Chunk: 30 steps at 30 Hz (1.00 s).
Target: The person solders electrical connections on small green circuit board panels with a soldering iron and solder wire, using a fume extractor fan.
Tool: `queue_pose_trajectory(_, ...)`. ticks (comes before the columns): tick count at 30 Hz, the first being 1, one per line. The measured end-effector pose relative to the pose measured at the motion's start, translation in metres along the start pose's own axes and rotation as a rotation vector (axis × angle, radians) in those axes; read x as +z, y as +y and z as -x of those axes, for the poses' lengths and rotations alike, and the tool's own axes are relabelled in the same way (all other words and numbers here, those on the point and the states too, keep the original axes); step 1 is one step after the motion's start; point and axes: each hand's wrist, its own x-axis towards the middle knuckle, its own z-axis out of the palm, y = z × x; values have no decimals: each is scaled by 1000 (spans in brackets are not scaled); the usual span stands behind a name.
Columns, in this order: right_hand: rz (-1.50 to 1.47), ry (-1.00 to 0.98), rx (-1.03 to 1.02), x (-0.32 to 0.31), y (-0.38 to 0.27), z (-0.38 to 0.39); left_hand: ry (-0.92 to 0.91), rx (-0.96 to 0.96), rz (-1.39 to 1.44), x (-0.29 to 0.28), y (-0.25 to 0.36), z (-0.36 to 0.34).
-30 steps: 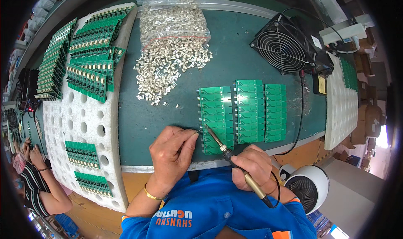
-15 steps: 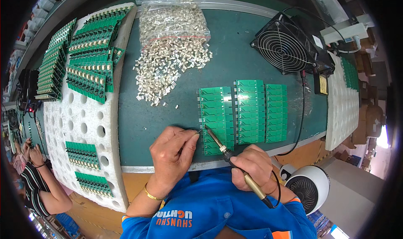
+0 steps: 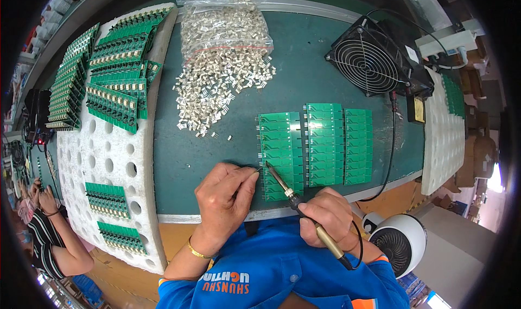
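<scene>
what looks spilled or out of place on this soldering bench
The small metal connectors have spilled out of their clear plastic bag into a loose heap on the green mat, with a few strays near the green circuit boards. Nothing else stands out.

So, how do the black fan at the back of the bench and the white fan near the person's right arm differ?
The black fan has a square frame; the white fan has a round housing. The black fan stands on the green bench top, tilted back; the white fan sits off the bench, below its front edge. The black fan lies far from the right hand; the white fan is close beside it. Both have round wire grilles.
</scene>
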Motion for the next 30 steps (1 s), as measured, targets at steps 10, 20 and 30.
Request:
queue_pose_trajectory(10,27,13,-11,-3,-1,2,52,-70,18,-5,5,2)
queue_pose_trajectory(20,30,33,4,-8,-1,4,75,-96,-19,-11,5,6)
queue_pose_trajectory(30,-32,19,9,-8,-4,7,18,-22,10,-6,3,11)
